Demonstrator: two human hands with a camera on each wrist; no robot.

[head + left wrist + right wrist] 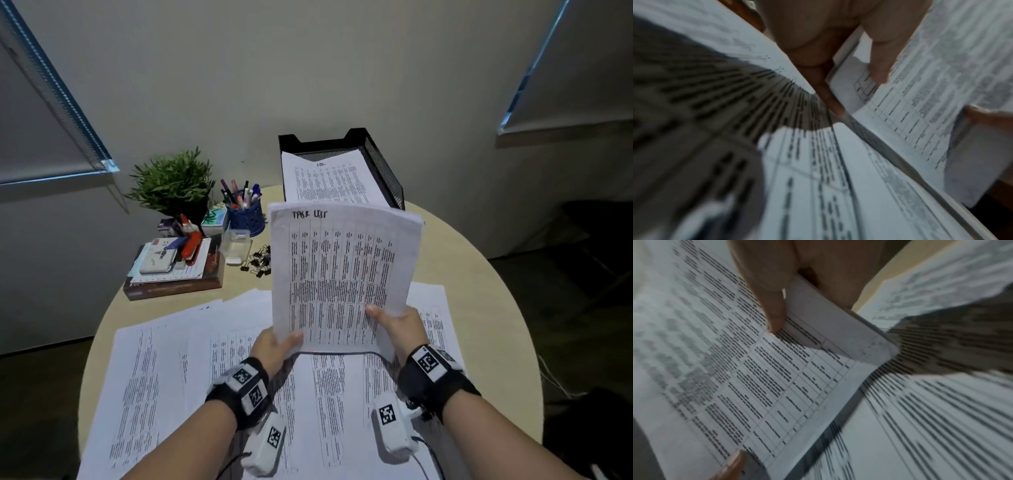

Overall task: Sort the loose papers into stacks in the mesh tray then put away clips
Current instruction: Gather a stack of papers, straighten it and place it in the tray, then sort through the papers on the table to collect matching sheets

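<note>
Two hands hold one sheaf of printed pages (342,274) above the round table (479,274), and we see it standing nearly upright, its long axis running up and away from us, the handwritten heading at the far top edge and the bottom edge just above the loose papers (191,359) spread flat over the near half of the table. Our left hand (274,346) pinches the lower left corner, thumb on the printed face and fingers curled behind; the left wrist view shows that thumb (879,65) pressed on the corner. Our right hand (397,325) grips the lower right edge the same way, thumb (774,313) flat on the text and the other fingers hidden behind the sheets. The top of the sheaf bows slightly back toward the black mesh tray (383,168) at the far edge of the table, where a printed sheet (329,181) already lies lengthwise, pointing the same way. Left of the sheaf, well apart from both hands, a small heap of binder clips (258,262) sits beside a clear plastic box (236,245)
</note>
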